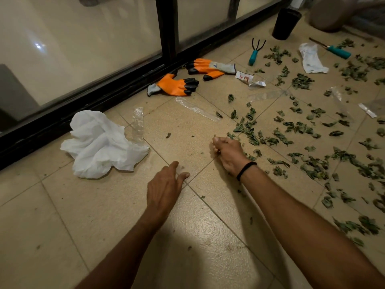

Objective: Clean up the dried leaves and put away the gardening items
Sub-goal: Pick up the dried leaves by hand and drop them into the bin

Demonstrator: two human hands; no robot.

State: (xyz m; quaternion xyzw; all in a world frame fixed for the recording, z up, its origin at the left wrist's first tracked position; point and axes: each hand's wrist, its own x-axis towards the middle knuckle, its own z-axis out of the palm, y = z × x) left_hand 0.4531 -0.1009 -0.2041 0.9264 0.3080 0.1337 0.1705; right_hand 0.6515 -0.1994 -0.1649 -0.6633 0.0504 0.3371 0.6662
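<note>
Bare forearms (302,215), thin black band (246,170) on right wrist

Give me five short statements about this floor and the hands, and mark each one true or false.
1. Both orange gloves lie on the floor by the dark window frame. True.
2. The hand rake stands inside the black cup. False: it lies flat on the floor, apart from the cup.
3. Most of the dried leaves lie to the right of the right hand. True.
4. The left hand grips the crumpled white bag. False: its fingers are straight and it is apart from the bag.
5. The black band is on the left wrist. False: it is on the right wrist.
</note>
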